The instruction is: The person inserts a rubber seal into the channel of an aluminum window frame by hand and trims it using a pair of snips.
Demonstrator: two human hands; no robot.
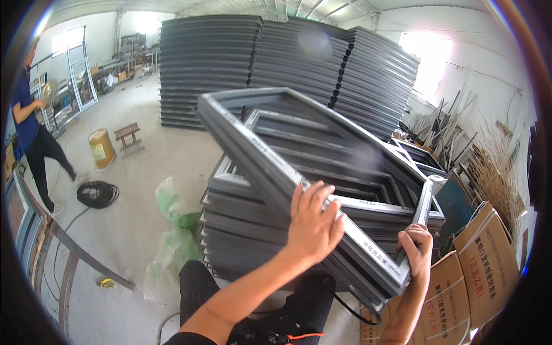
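Where under hands [313, 224] [418, 244], frame [259, 150] hidden.

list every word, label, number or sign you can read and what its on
Cardboard boxes: red and dark characters, partly legible; I'm not copying the wording.
Held dark gray frame: small dark print on its pale strip, too blurred to read surely.
Stacked frames: print too small to read.
Yellow drum: label too blurred to read.

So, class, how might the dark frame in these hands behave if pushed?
The dark frame is probably stiff: thick bars form a closed rectangle. It may tip toward its far end, extending beyond the left hand and right hand.
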